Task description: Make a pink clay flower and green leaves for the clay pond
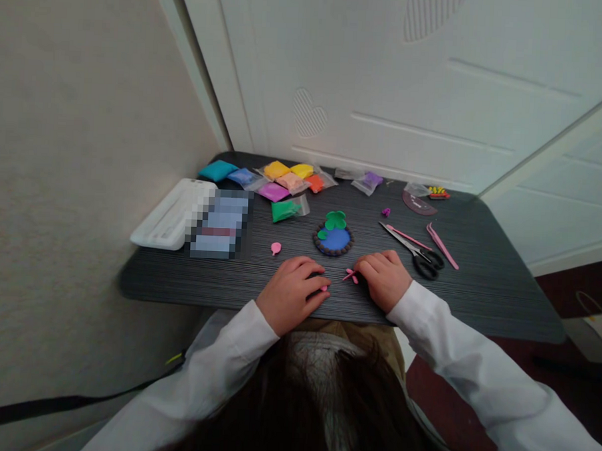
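On the left of the bench [159, 272] lies a white case [169, 213]; near it sit coloured packets, the green packet [283, 211] foremost; a flat pink piece [276, 249] lies just beyond the left hand [294, 293], whose thumb and finger pinch a small pink bit [324, 288]; farther back rests a blue disc [336, 240] with a brown beaded rim and green leaves [336, 220]; the right hand [384, 280] is curled, fingertips at slender pink pieces [349, 275], grip impossible to tell; scissors [426, 263] and pink tweezers [444, 248] lie rightmost.
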### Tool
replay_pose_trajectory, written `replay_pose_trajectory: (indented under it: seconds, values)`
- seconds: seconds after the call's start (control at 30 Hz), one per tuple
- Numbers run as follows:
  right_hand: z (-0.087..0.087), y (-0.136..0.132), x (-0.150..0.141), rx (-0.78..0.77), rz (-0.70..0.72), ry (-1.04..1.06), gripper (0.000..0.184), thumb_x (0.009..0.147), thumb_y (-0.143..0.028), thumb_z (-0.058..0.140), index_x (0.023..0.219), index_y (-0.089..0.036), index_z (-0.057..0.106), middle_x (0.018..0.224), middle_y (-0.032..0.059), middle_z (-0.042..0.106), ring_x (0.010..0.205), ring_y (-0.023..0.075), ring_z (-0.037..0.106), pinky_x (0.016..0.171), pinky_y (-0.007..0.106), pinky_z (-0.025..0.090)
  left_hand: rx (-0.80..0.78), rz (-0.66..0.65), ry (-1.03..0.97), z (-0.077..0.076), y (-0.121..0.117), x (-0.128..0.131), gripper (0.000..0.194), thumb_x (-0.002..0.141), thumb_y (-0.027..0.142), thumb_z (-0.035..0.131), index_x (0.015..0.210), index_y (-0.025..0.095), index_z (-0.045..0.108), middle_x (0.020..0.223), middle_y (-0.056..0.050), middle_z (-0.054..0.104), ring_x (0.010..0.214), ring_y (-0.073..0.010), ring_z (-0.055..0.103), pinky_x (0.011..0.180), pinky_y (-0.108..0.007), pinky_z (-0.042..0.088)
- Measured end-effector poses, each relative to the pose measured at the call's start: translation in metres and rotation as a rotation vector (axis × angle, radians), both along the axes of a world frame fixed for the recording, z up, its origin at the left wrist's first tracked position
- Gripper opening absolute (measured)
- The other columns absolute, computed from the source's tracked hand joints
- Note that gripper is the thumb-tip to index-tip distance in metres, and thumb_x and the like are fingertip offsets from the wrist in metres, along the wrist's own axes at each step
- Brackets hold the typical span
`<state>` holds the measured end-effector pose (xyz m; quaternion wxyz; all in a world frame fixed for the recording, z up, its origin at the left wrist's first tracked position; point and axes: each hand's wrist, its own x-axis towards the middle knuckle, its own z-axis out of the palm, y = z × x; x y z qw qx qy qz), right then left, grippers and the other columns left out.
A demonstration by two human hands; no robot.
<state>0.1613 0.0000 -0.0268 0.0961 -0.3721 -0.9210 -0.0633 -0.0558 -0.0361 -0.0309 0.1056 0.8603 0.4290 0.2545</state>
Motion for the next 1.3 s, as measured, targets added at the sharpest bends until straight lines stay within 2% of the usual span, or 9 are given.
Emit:
replay_pose_trajectory:
  seconds: [0.2, 0.3, 0.47, 0.53, 0.67, 0.9, 1.03, 1.2, 1.3]
  values:
    - [-0.002, 0.005, 0.017, -0.021, -0.035, 0.185, 0.019, 0.079, -0.009, 0.038, 0.086, -0.019, 0.053, 0.089, 0.0033, 0.061, 0.084, 0.0141, 0.051, 0.078, 0.031, 0.029, -0.016, 0.013, -0.007, -0.001, 0.000, 0.000, 0.021, 0.077, 0.031, 0.046, 0.089, 0.022, 0.060, 0.098, -0.005, 0.057, 0.099, -0.0199, 0.044, 0.085, -0.038, 0.035]
    - [-0.002, 0.006, 0.026, 0.014, -0.121, 0.277, 0.018, 0.078, -0.011, 0.039, 0.087, -0.018, 0.053, 0.087, 0.0049, 0.060, 0.083, 0.0158, 0.052, 0.075, 0.031, 0.034, -0.026, 0.007, -0.017, 0.000, 0.000, 0.000, 0.022, 0.076, 0.031, 0.046, 0.091, 0.021, 0.059, 0.098, -0.005, 0.058, 0.097, -0.0196, 0.045, 0.085, -0.038, 0.035]
    - [-0.006, 0.009, 0.045, 0.062, -0.339, 0.225, 0.020, 0.077, -0.018, 0.041, 0.090, -0.015, 0.055, 0.084, 0.0087, 0.059, 0.078, 0.0203, 0.053, 0.069, 0.032, 0.039, -0.075, 0.011, -0.027, 0.003, -0.001, -0.001, 0.031, 0.073, 0.034, 0.050, 0.100, 0.019, 0.055, 0.101, -0.005, 0.057, 0.099, -0.0201, 0.044, 0.087, -0.038, 0.034]
    - [-0.008, 0.010, 0.049, 0.072, -0.380, 0.208, 0.020, 0.077, -0.019, 0.042, 0.090, -0.015, 0.057, 0.084, 0.0094, 0.059, 0.079, 0.0207, 0.053, 0.070, 0.033, 0.039, -0.083, 0.011, -0.043, 0.003, 0.000, -0.003, 0.033, 0.072, 0.033, 0.052, 0.101, 0.017, 0.054, 0.101, -0.006, 0.056, 0.099, -0.0197, 0.044, 0.089, -0.037, 0.033]
    - [-0.010, 0.007, 0.048, 0.184, -0.455, 0.228, 0.027, 0.074, -0.024, 0.047, 0.097, -0.014, 0.057, 0.093, 0.0118, 0.057, 0.087, 0.0243, 0.050, 0.073, 0.037, 0.038, -0.086, 0.008, -0.089, 0.002, 0.002, -0.009, 0.028, 0.072, 0.026, 0.051, 0.097, 0.016, 0.056, 0.098, -0.006, 0.057, 0.096, -0.0176, 0.046, 0.088, -0.035, 0.035]
    - [-0.003, -0.011, 0.029, 0.128, -0.382, 0.304, 0.027, 0.076, -0.027, 0.046, 0.099, -0.017, 0.056, 0.096, 0.0101, 0.057, 0.086, 0.0228, 0.049, 0.072, 0.037, 0.036, -0.091, 0.007, -0.043, 0.001, 0.006, -0.009, 0.020, 0.076, 0.029, 0.047, 0.088, 0.022, 0.061, 0.092, -0.003, 0.059, 0.091, -0.0163, 0.047, 0.082, -0.034, 0.037]
    - [0.002, -0.025, 0.016, 0.099, -0.350, 0.346, 0.024, 0.076, -0.026, 0.047, 0.097, -0.018, 0.057, 0.096, 0.0082, 0.057, 0.088, 0.0221, 0.049, 0.074, 0.037, 0.034, -0.066, 0.051, -0.003, 0.001, 0.002, -0.003, 0.020, 0.077, 0.030, 0.046, 0.085, 0.022, 0.062, 0.089, -0.003, 0.059, 0.089, -0.0174, 0.047, 0.080, -0.036, 0.037]
    - [0.001, -0.037, 0.002, 0.032, -0.256, 0.399, 0.023, 0.076, -0.024, 0.047, 0.097, -0.020, 0.057, 0.094, 0.0075, 0.057, 0.086, 0.0207, 0.049, 0.075, 0.036, 0.034, 0.049, 0.088, 0.048, 0.002, -0.009, 0.002, 0.028, 0.077, 0.024, 0.044, 0.102, 0.020, 0.056, 0.107, -0.007, 0.056, 0.103, -0.0227, 0.043, 0.086, -0.041, 0.034]
    - [-0.002, -0.037, 0.002, 0.015, -0.271, 0.443, 0.023, 0.077, -0.024, 0.047, 0.096, -0.019, 0.058, 0.094, 0.0075, 0.057, 0.087, 0.0202, 0.049, 0.076, 0.037, 0.035, 0.088, 0.074, 0.119, 0.004, -0.015, 0.004, 0.036, 0.077, 0.027, 0.045, 0.112, 0.020, 0.050, 0.120, -0.008, 0.048, 0.114, -0.0266, 0.035, 0.091, -0.046, 0.030]
